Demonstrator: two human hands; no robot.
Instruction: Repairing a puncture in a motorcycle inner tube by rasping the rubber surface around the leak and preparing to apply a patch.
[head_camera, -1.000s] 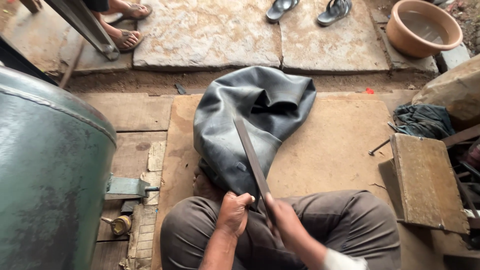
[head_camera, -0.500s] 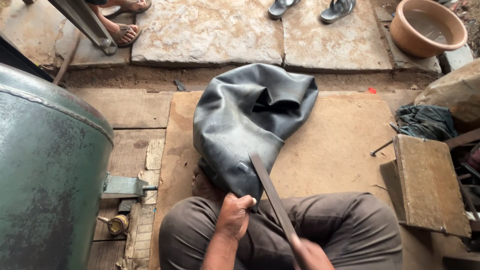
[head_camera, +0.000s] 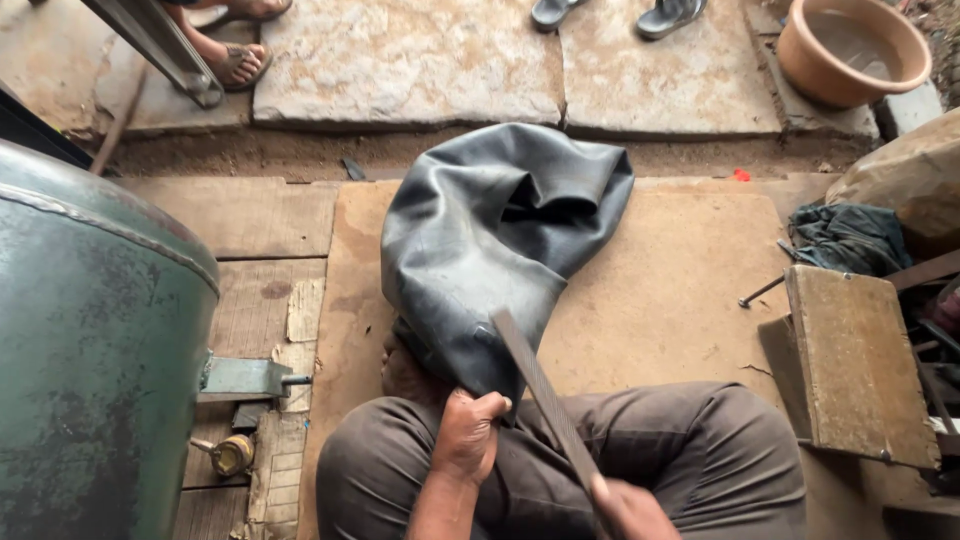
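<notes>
I sit cross-legged on a wooden board (head_camera: 660, 290). A large black rubber inner tube (head_camera: 490, 240) lies crumpled ahead of my knees. My left hand (head_camera: 468, 435) pinches the tube's near end against my lap. My right hand (head_camera: 630, 510), at the bottom edge of the view, grips the handle end of a long flat metal file (head_camera: 540, 395). The file slants up and left, its tip resting on the rubber just above my left hand.
A big green metal drum (head_camera: 90, 340) fills the left side. A wooden block (head_camera: 855, 360) and dark rag (head_camera: 845, 238) lie at right. A clay-coloured basin (head_camera: 850, 50) stands at the far right. Other people's sandalled feet (head_camera: 235, 60) rest on the stone slabs.
My right hand has drawn the file back toward me, down and right, so its tip slid from the tube's middle to its near end. The left hand kept its hold.
</notes>
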